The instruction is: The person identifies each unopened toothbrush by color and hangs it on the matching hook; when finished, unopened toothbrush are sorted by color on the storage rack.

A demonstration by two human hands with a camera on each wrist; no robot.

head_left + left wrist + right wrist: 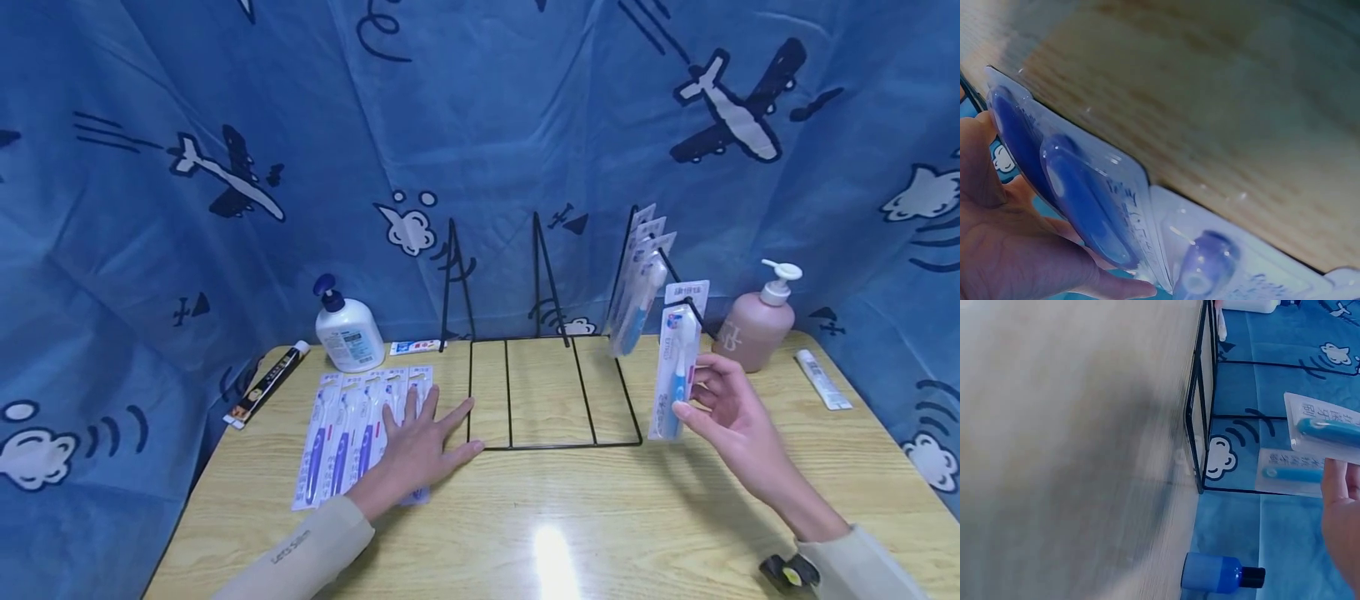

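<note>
Right hand pinches one toothbrush pack upright, just right of the wire rack; left hand lies flat, fingers spread, on the row of packs; advisable to keep the pack vertical, entering beside the leaning packs.

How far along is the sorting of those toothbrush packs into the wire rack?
Partly done, it seems. A few light-blue toothbrush packs already lean in the right end of the black wire rack. The right hand pinches one more light-blue pack upright beside the rack. The left hand rests flat on a row of purple toothbrush packs lying on the table; the rack's other slots hold nothing.
</note>
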